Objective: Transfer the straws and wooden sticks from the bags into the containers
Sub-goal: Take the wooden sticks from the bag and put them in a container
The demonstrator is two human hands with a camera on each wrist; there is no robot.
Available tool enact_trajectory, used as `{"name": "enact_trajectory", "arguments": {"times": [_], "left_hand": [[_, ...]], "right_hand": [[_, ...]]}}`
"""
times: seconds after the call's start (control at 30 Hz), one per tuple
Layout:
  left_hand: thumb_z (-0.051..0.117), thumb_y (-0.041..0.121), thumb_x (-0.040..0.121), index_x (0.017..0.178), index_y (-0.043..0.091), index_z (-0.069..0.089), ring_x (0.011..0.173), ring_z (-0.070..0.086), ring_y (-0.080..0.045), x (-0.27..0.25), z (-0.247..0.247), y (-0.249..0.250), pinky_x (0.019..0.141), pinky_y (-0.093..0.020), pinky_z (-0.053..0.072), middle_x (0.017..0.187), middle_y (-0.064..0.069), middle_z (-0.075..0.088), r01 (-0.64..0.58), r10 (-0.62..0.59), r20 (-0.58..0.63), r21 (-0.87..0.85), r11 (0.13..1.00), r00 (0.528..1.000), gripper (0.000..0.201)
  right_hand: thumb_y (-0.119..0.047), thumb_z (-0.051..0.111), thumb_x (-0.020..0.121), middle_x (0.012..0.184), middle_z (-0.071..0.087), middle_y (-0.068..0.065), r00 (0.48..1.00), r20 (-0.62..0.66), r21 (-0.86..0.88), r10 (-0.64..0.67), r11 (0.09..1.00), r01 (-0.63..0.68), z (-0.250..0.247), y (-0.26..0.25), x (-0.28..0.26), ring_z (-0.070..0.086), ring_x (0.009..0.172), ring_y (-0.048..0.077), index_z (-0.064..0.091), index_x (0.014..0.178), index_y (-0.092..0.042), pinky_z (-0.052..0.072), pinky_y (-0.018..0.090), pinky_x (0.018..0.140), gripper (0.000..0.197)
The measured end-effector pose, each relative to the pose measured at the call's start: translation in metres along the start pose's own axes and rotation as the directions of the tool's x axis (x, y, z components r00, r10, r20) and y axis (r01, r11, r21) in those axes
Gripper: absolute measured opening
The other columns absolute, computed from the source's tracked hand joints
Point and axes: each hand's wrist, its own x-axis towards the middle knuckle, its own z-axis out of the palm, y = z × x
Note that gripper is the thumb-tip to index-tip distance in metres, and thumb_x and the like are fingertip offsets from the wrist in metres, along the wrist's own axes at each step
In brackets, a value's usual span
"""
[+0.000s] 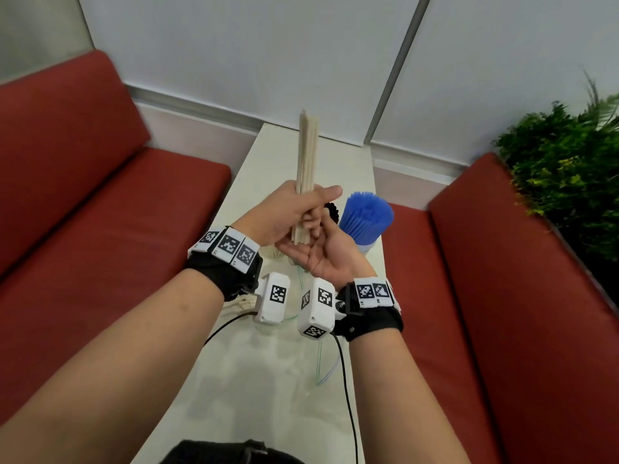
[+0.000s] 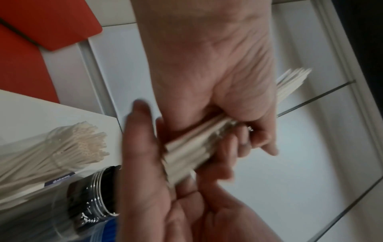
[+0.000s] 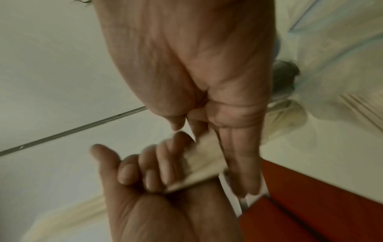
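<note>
My left hand (image 1: 294, 209) grips a bundle of pale wooden sticks (image 1: 306, 152) upright above the narrow white table (image 1: 345, 175). In the left wrist view the left hand's fingers (image 2: 244, 140) curl round the bundle (image 2: 186, 147). My right hand (image 1: 321, 259) lies palm up, fingers relaxed, under the bundle's lower ends and touches them. The right wrist view shows that flat right hand (image 3: 207, 65) against the sticks (image 3: 203, 162) and the left hand (image 3: 145, 188) curled round them. Blue straws (image 1: 366, 212) stand packed in a clear container just right of the hands.
A jar of black straws (image 2: 91, 199) and a clear container of white sticks (image 2: 82, 147) stand under the hands. Crumpled clear bags (image 1: 318, 363) and a black cable (image 1: 345, 380) lie on the near table. Red benches (image 1: 100, 195) flank it; a green plant (image 1: 562, 155) is at right.
</note>
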Motion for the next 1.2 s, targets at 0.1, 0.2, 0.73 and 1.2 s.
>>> {"name": "enact_trajectory", "arguments": {"times": [0.1,0.2,0.73,1.2], "left_hand": [[0.071,0.040,0.084,0.050,0.018,0.042,0.039,0.024,-0.016,-0.004,-0.004,-0.008,0.041,-0.025,0.022,0.048,-0.004,0.030,0.125,-0.126,0.002,0.024,0.992,0.992,0.050],[0.067,0.028,0.084,0.053,0.017,0.033,0.040,0.019,-0.014,-0.011,-0.005,-0.021,0.041,-0.023,0.016,0.049,-0.004,0.025,0.262,-0.294,0.234,0.160,0.952,0.927,0.047],[0.067,0.044,0.087,0.078,0.011,0.075,0.051,0.059,-0.009,-0.010,-0.002,-0.082,0.034,-0.013,0.042,0.074,-0.003,0.064,0.346,-0.416,0.099,-0.741,0.576,0.904,0.035],[0.063,0.028,0.085,0.093,0.012,0.059,0.038,0.031,-0.001,-0.040,-0.020,-0.115,0.033,-0.011,0.013,0.068,0.001,0.049,0.354,-0.536,0.039,-0.791,0.500,0.843,0.018]], "right_hand": [[-0.075,0.037,0.091,0.095,0.067,0.025,0.994,0.045,-0.234,-0.101,0.966,0.109,-0.009,-0.008,0.003,0.068,0.093,0.034,0.065,0.093,-0.004,0.044,0.061,0.108,0.076],[-0.067,0.049,0.093,0.124,0.066,0.025,0.946,0.232,-0.355,-0.227,0.885,0.300,-0.014,-0.024,0.000,0.064,0.119,0.029,0.065,0.120,-0.016,0.046,0.049,0.112,0.060],[-0.018,0.068,0.095,0.048,0.036,0.001,0.789,0.201,-0.418,-0.581,0.677,0.605,0.019,-0.024,0.004,0.040,0.044,0.019,0.042,0.057,-0.019,0.042,0.032,0.055,0.047],[-0.021,0.071,0.095,0.085,0.073,0.012,0.972,0.214,-0.787,-0.092,0.573,0.227,-0.020,-0.033,0.026,0.068,0.078,0.027,0.070,0.093,0.000,0.059,0.035,0.070,0.021]]}}
